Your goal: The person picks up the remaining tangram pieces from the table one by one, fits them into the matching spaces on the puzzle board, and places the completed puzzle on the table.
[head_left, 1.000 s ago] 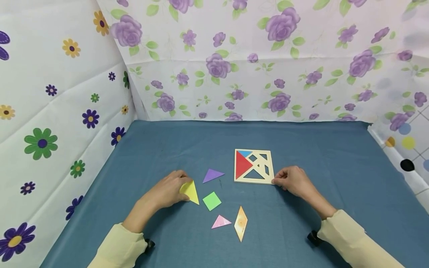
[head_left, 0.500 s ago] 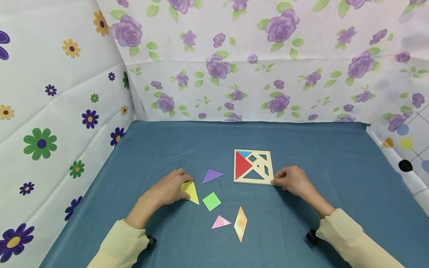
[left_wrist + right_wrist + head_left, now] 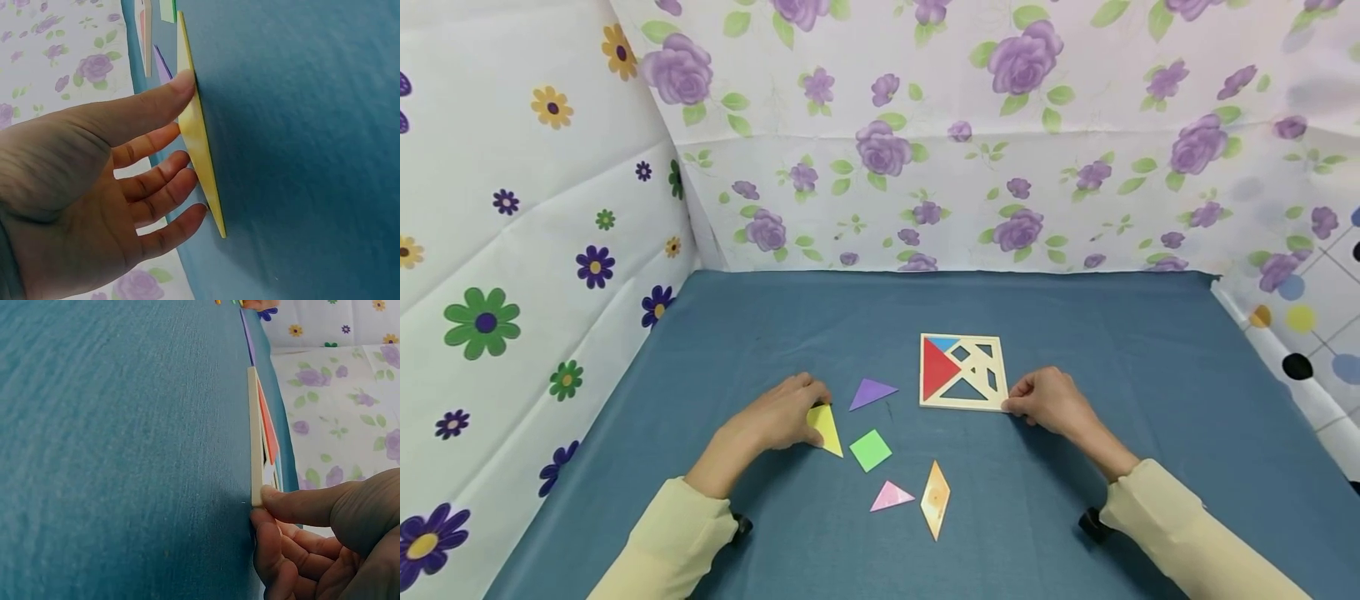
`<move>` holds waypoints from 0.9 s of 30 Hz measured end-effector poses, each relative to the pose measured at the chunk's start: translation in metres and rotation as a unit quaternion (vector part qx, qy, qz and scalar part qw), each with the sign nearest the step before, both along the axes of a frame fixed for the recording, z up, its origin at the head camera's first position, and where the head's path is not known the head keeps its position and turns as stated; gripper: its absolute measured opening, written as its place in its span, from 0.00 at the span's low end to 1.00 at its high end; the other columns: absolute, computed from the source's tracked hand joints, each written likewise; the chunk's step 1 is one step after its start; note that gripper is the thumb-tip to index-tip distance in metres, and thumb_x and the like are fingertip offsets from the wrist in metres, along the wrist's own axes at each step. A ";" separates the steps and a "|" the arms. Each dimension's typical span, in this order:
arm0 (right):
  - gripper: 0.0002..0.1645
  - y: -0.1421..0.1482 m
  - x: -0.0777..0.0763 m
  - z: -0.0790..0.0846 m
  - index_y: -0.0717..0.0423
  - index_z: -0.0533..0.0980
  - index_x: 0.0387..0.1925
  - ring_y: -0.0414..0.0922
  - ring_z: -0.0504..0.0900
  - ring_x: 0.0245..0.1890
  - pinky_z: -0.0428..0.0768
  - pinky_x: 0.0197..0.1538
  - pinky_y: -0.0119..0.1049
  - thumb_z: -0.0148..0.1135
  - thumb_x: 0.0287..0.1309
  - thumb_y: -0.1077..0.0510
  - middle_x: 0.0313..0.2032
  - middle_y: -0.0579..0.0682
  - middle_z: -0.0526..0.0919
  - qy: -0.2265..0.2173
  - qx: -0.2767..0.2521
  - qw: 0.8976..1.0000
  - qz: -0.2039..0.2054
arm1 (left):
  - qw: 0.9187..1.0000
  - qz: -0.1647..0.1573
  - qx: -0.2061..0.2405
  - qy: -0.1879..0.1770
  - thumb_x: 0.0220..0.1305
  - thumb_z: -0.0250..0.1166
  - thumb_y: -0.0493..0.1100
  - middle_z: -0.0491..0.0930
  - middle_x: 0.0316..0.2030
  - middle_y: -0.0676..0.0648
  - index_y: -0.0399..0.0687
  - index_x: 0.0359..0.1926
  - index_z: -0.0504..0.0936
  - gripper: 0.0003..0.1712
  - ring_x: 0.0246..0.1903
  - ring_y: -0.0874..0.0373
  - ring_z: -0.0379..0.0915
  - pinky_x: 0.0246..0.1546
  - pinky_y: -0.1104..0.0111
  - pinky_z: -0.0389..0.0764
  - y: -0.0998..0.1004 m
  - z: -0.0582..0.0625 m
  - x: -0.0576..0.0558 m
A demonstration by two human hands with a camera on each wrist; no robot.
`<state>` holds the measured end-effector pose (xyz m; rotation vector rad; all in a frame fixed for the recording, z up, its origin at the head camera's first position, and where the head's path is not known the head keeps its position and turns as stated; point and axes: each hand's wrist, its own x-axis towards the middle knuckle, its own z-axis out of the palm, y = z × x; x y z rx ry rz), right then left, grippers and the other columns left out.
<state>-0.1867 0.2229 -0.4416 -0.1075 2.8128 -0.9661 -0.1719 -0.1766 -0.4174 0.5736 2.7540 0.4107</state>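
Note:
My left hand (image 3: 786,412) holds a yellow triangle (image 3: 826,429) by its edges, thumb on the near side and fingers along the far side. In the left wrist view the yellow triangle (image 3: 199,147) lies low over the blue cloth. The right hand (image 3: 1051,400) pinches the near right corner of a wooden tangram board (image 3: 958,405) between thumb and index finger. A red triangle (image 3: 937,368) and a blue triangle (image 3: 942,342) sit in the board's left side; its other cut-outs show the cloth. In the right wrist view the thumb (image 3: 294,505) presses the board's corner.
Between the hands lie a purple triangle (image 3: 871,393), a green square (image 3: 870,451), a pink triangle (image 3: 892,496) and an orange-patterned rhombus (image 3: 936,500). A blue cloth (image 3: 1037,517) covers the table. Flowered sheets (image 3: 835,200) stand behind it and at the left.
The head view has shifted slightly to the right. The left wrist has edged inward and away from the body, its hand still on the yellow triangle. The right hand keeps its pinch on the board.

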 end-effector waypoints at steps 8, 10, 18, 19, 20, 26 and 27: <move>0.07 -0.001 0.004 0.000 0.58 0.87 0.27 0.42 0.79 0.19 0.75 0.24 0.38 0.75 0.59 0.60 0.18 0.47 0.83 0.006 -0.007 1.000 -0.001 | 0.999 0.018 0.006 -0.028 0.53 0.82 0.41 0.75 0.47 0.47 0.45 0.52 0.76 0.29 0.47 0.52 0.71 0.55 0.53 0.75 0.004 0.003 -0.002; 0.07 -0.001 0.004 0.001 0.58 0.87 0.26 0.42 0.80 0.19 0.76 0.24 0.38 0.75 0.59 0.61 0.18 0.47 0.83 0.003 -0.007 1.000 -0.004 | 0.999 0.023 0.015 -0.030 0.52 0.83 0.40 0.76 0.47 0.48 0.45 0.51 0.75 0.30 0.46 0.52 0.72 0.54 0.54 0.76 0.004 0.002 -0.003; 0.07 0.000 0.004 0.002 0.58 0.87 0.26 0.43 0.82 0.20 0.77 0.25 0.39 0.74 0.60 0.61 0.19 0.47 0.84 -0.004 -0.009 1.000 -0.010 | 0.997 0.041 0.065 -0.011 0.57 0.78 0.35 0.78 0.43 0.48 0.46 0.48 0.77 0.22 0.42 0.53 0.73 0.46 0.55 0.78 0.000 0.002 0.000; 0.07 0.000 0.004 0.002 0.58 0.87 0.26 0.43 0.82 0.20 0.78 0.25 0.39 0.74 0.60 0.61 0.19 0.47 0.84 -0.005 -0.009 1.000 -0.011 | 0.997 0.039 0.070 -0.005 0.58 0.78 0.34 0.78 0.41 0.48 0.46 0.47 0.77 0.20 0.41 0.53 0.73 0.45 0.56 0.78 -0.001 0.002 0.000; 0.07 0.000 0.004 0.002 0.58 0.87 0.26 0.43 0.82 0.20 0.78 0.26 0.39 0.74 0.60 0.61 0.20 0.47 0.84 -0.005 -0.010 1.000 -0.011 | 0.997 0.034 0.074 0.002 0.59 0.77 0.34 0.78 0.40 0.48 0.46 0.46 0.77 0.19 0.40 0.53 0.73 0.44 0.56 0.78 -0.002 0.002 0.000; 0.09 -0.003 0.003 0.003 0.58 0.87 0.24 0.44 0.82 0.19 0.78 0.26 0.39 0.74 0.60 0.61 0.18 0.48 0.84 0.001 -0.009 1.000 -0.007 | 0.995 0.014 0.094 0.028 0.62 0.74 0.33 0.78 0.37 0.49 0.45 0.45 0.78 0.15 0.38 0.54 0.73 0.43 0.57 0.77 -0.008 0.004 0.002; 0.09 -0.003 0.003 0.004 0.58 0.87 0.24 0.44 0.82 0.19 0.78 0.26 0.39 0.74 0.60 0.61 0.18 0.48 0.84 0.000 -0.009 1.000 -0.006 | 0.995 0.012 0.096 0.030 0.63 0.74 0.33 0.79 0.38 0.50 0.44 0.46 0.80 0.14 0.38 0.54 0.74 0.43 0.57 0.78 -0.009 0.004 0.002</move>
